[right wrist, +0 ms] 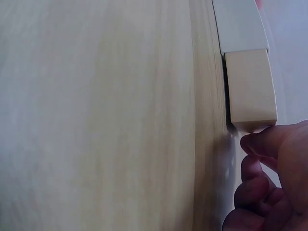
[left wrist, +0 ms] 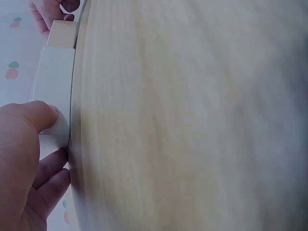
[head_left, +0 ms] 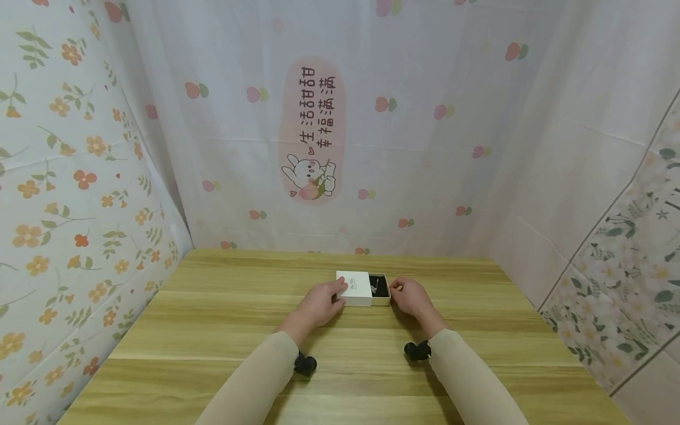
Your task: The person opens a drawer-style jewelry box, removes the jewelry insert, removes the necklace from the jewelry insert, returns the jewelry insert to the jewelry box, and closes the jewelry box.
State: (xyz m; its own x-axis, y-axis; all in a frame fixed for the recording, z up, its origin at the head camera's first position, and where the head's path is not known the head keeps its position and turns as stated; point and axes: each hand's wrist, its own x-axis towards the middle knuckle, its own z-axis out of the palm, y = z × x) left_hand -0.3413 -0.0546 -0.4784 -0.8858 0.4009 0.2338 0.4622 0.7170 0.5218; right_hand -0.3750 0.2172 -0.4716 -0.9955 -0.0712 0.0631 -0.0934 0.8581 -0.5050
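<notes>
Many orange flowers and green leaves are printed on a white curtain [head_left: 95,206] at the far left, beside a wooden table [head_left: 361,372]. Next, behind the table's far edge, a paler curtain [head_left: 435,65] is hung, dotted with small fruits; its pink panel [head_left: 289,124] is marked with Chinese characters and a cartoon rabbit. On the near side, a beige left sleeve [head_left: 249,378] is stretched over the table, and a black device [head_left: 305,364] is worn at its cuff.

Toward the middle, the white cover [head_left: 358,279] of a small slide-out box is gripped by the left hand [head_left: 319,304]: the thumb is pressed to the near wall and a finger is laid over the top, where fine dark lettering is printed. The box is set flat on the far part of the table. From the cover's right end, a cream drawer [head_left: 381,301] is seen partly drawn out, and a small shiny item [head_left: 374,288] is laid on its black lining [head_left: 382,289].

The drawer's outer end is met by the right hand [head_left: 411,297], whose fingers are curled; whether the drawer is pinched or only touched cannot be told from these angles. Another black device [head_left: 417,351] is worn by the right sleeve's [head_left: 473,375] cuff. At the far right, a side curtain [head_left: 611,265] is covered with pale flowers.
</notes>
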